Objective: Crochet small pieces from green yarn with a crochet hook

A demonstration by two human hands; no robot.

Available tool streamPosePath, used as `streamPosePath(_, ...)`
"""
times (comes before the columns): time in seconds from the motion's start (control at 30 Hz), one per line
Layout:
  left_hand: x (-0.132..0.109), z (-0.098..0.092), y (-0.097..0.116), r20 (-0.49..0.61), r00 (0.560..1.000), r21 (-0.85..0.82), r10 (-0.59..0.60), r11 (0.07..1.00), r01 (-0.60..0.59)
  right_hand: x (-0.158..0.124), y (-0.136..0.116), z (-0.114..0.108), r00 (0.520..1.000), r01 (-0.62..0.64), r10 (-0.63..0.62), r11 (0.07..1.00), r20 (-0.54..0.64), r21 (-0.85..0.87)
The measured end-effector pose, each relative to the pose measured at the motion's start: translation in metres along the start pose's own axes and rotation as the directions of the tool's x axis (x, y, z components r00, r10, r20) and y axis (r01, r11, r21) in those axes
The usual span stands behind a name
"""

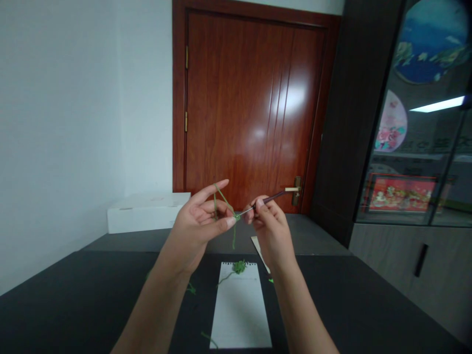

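Observation:
Raised over the dark table, my left hand (202,216) pinches a small piece of green crochet work (237,217) between thumb and fingers. Green yarn (223,195) loops over its raised index finger, and a short tail hangs below the pinch. My right hand (269,219) is closed around a crochet hook (275,196) with a dark handle. The hook's metal tip meets the green piece at my left fingertips. Below, a small green yarn piece (239,267) lies on the top edge of a white notepad (241,309).
A white box (143,219) sits at the back left of the table (317,295). Behind my right hand lies a pale flat strip (259,250). Loose green yarn (191,288) rests beside my left forearm. A wooden door (243,108) and a glass-fronted cabinet (413,162) stand beyond.

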State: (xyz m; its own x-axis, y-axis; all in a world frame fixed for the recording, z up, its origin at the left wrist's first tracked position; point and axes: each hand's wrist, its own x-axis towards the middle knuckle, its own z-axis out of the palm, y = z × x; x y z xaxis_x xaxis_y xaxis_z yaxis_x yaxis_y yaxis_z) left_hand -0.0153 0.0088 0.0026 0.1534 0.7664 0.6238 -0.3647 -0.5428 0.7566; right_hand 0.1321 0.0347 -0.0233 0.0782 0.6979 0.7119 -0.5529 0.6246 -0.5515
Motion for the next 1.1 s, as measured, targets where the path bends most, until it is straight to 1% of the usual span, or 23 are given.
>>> streamPosePath(0.1, 0.001, 0.0, 0.001, 0.022, 0.999, -0.057, -0.024, 0.998, 0.026, 0.0, 0.002, 0.005, 0.991, -0.124, 0.118, 0.987, 0.061, 0.102)
streamPosePath(0.2, 0.0, 0.0, 0.0, 0.032, 0.999, -0.076, -0.018, 0.997, 0.02, -0.003, 0.005, 0.011, 0.988, -0.123, 0.111, 0.986, 0.107, 0.114)
streamPosePath(0.27, -0.001, 0.0, 0.0, 0.021, 1.0, -0.073, -0.006, 0.997, 0.008, -0.004, 0.006, 0.012, 0.993, -0.043, 0.035, 0.996, 0.11, 0.076)
streamPosePath(0.3, -0.001, 0.0, 0.001, 0.009, 1.0, -0.069, 0.002, 0.998, -0.001, -0.004, 0.007, 0.011, 0.994, 0.03, -0.032, 0.999, 0.104, 0.026)
streamPosePath(0.33, -0.002, 0.001, 0.001, -0.006, 1.0, -0.064, 0.011, 0.998, -0.012, -0.004, 0.007, 0.01, 0.987, 0.132, -0.127, 0.99, 0.098, -0.05)
streamPosePath(0.37, -0.002, 0.002, 0.001, -0.022, 1.0, -0.062, 0.021, 0.998, -0.022, -0.004, 0.007, 0.008, 0.963, 0.263, -0.249, 0.952, 0.108, -0.154)
streamPosePath(0.4, -0.002, 0.003, 0.001, -0.035, 0.999, -0.066, 0.028, 0.997, -0.031, -0.004, 0.007, 0.005, 0.912, 0.41, -0.38, 0.868, 0.157, -0.279)
streamPosePath(0.43, -0.002, 0.004, 0.0, -0.039, 0.999, -0.08, 0.029, 0.996, -0.032, -0.005, 0.007, 0.002, 0.834, 0.55, -0.504, 0.734, 0.222, -0.399)
streamPosePath(0.47, -0.002, 0.005, 0.0, -0.035, 0.999, -0.106, 0.021, 0.994, -0.024, -0.006, 0.007, 0.0, 0.734, 0.668, -0.598, 0.555, 0.321, -0.496)
streamPosePath(0.5, -0.002, 0.006, -0.001, -0.021, 1.0, -0.143, 0.001, 0.99, -0.004, -0.007, 0.007, -0.002, 0.646, 0.739, -0.626, 0.373, 0.436, -0.561)
streamPosePath(0.53, -0.002, 0.006, -0.001, 0.004, 1.0, -0.187, -0.03, 0.982, 0.031, -0.008, 0.008, -0.004, 0.58, 0.751, -0.691, 0.25, 0.431, -0.611)
streamPosePath(0.57, -0.003, 0.007, -0.002, 0.035, 0.997, -0.231, -0.07, 0.97, 0.076, -0.009, 0.009, -0.004, 0.524, 0.76, -0.737, 0.178, 0.427, -0.625)
streamPosePath(0.6, -0.003, 0.007, -0.003, 0.072, 0.991, -0.271, -0.111, 0.954, 0.127, -0.01, 0.011, -0.004, 0.499, 0.769, -0.755, 0.159, 0.426, -0.619)
streamPosePath(0.63, -0.004, 0.007, -0.004, 0.108, 0.983, -0.305, -0.147, 0.936, 0.174, -0.011, 0.012, -0.002, 0.495, 0.782, -0.77, 0.192, 0.403, -0.593)
streamPosePath(0.67, -0.004, 0.006, -0.004, 0.139, 0.975, -0.335, -0.174, 0.918, 0.211, -0.011, 0.014, 0.0, 0.518, 0.793, -0.771, 0.272, 0.37, -0.545)
streamPosePath(0.7, -0.004, 0.005, -0.005, 0.164, 0.968, -0.359, -0.189, 0.903, 0.237, -0.011, 0.015, 0.002, 0.566, 0.789, -0.756, 0.381, 0.328, -0.481)
streamPosePath(0.77, -0.004, 0.003, -0.005, 0.197, 0.963, -0.393, -0.184, 0.885, 0.249, -0.01, 0.017, 0.009, 0.703, 0.703, -0.684, 0.63, 0.194, -0.33)
streamPosePath(0.8, -0.004, 0.002, -0.005, 0.207, 0.963, -0.401, -0.172, 0.883, 0.244, -0.01, 0.017, 0.011, 0.766, 0.64, -0.628, 0.721, 0.14, -0.266)
streamPosePath(0.83, -0.003, 0.001, -0.005, 0.216, 0.963, -0.403, -0.162, 0.883, 0.239, -0.01, 0.017, 0.014, 0.815, 0.577, -0.572, 0.79, 0.09, -0.209)
streamPosePath(0.87, -0.003, 0.0, -0.004, 0.224, 0.962, -0.403, -0.155, 0.884, 0.236, -0.01, 0.016, 0.016, 0.854, 0.519, -0.518, 0.84, 0.053, -0.155)
streamPosePath(0.93, -0.002, -0.002, -0.003, 0.242, 0.958, -0.398, -0.151, 0.885, 0.24, -0.011, 0.014, 0.018, 0.904, 0.428, -0.428, 0.902, 0.004, -0.056)
streamPosePath(1.0, -0.002, -0.002, -0.003, 0.26, 0.954, -0.394, -0.152, 0.885, 0.248, -0.012, 0.01, 0.019, 0.932, 0.362, -0.362, 0.932, -0.009, 0.029)
streamPosePath(1.1, -0.001, -0.003, -0.004, 0.283, 0.947, -0.375, -0.152, 0.892, 0.254, -0.012, 0.004, 0.019, 0.957, 0.286, -0.289, 0.952, 0.021, 0.11)
